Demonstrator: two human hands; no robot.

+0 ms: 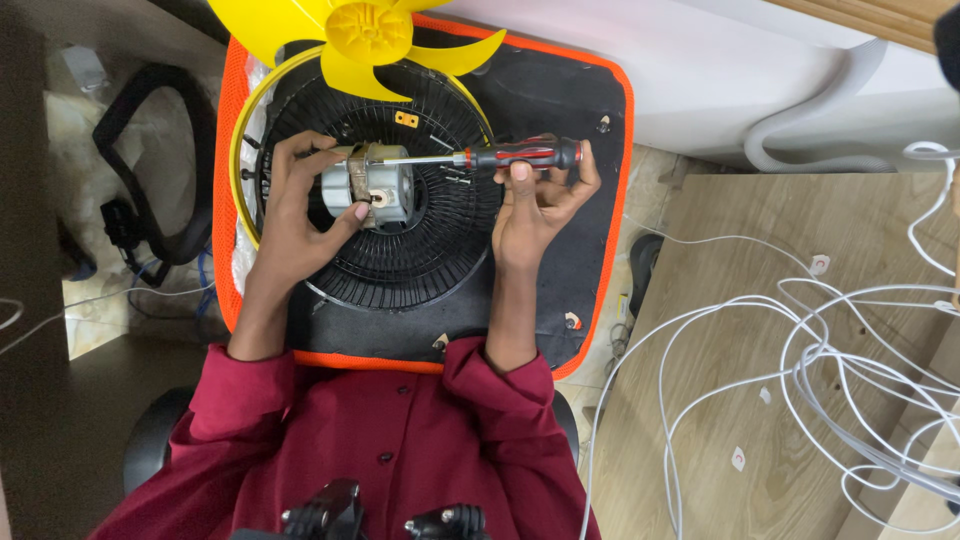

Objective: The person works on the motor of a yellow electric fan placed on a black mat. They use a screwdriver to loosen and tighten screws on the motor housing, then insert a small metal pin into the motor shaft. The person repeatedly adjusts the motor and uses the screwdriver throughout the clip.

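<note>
At frame centre, the left hand (300, 205) clasps the motor (368, 187) firmly; the right hand (535, 195), closed around the screwdriver (500, 156), should keep its shaft level.

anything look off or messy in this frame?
Yes: loose screws lie scattered on the black grille beside the motor, free to roll. White cables sprawl tangled over the wooden board. The yellow fan blade lies detached at the top.
</note>
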